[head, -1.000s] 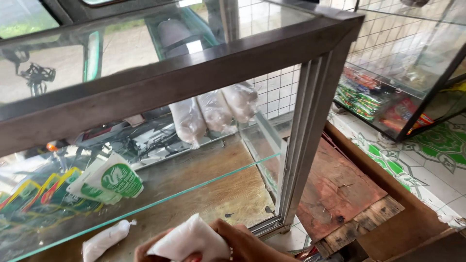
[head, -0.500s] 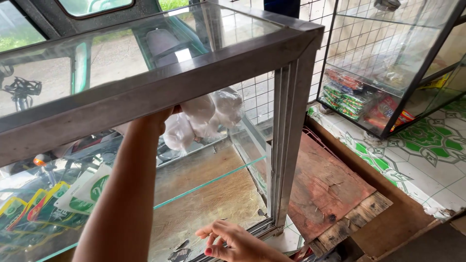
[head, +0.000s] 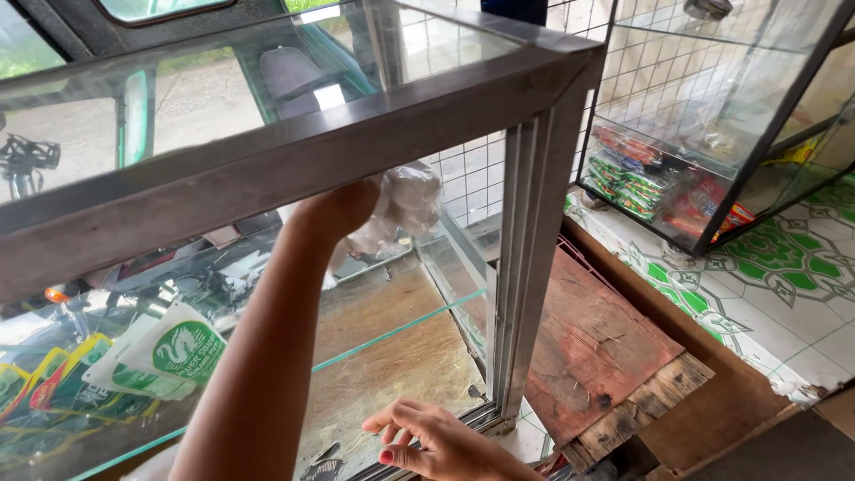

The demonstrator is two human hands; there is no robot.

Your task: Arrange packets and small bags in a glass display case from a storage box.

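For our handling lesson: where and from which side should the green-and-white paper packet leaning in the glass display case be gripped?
Grip the green-and-white paper packet by its upper edge, coming from the case's open near side. It leans tilted with the top free, while its lower part sits among other packets.

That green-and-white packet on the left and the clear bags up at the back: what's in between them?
In the head view, the person's left forearm crosses between the green-and-white packet and the clear bags, which the left hand touches.
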